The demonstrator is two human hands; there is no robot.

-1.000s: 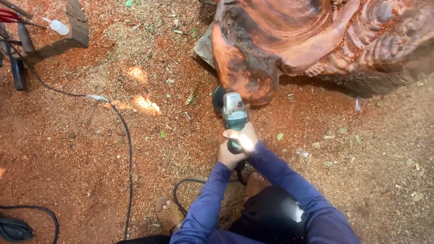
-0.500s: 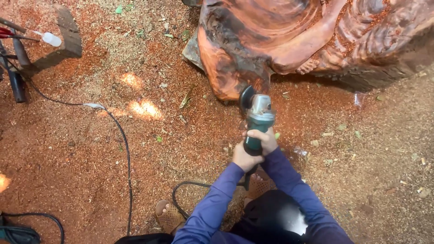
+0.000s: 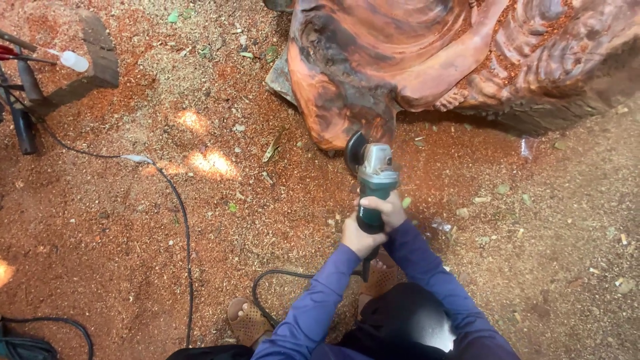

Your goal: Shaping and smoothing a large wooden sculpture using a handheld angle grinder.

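Note:
Both my hands grip a green and grey angle grinder (image 3: 373,175) by its body. My right hand (image 3: 385,208) wraps the upper part of the handle, and my left hand (image 3: 360,237) holds just below it. The grinder's dark disc (image 3: 355,153) sits close to the lower edge of a large reddish carved wood block (image 3: 413,60), just beneath its rounded bulge. I cannot tell whether the disc touches the wood. The grinder's black cable (image 3: 280,277) loops back near my sandalled feet.
Red sawdust covers the ground (image 3: 133,227). A second black cable (image 3: 181,220) runs across the left side. At the upper left stand a wood offcut (image 3: 100,53), a small white bottle (image 3: 72,61) and dark tool handles (image 3: 23,120). My sandalled foot (image 3: 245,319) rests at the bottom.
The grinder moved from the left of the carved bulge toward its lower right edge, then drew slightly back and left. Both hands kept their grip throughout.

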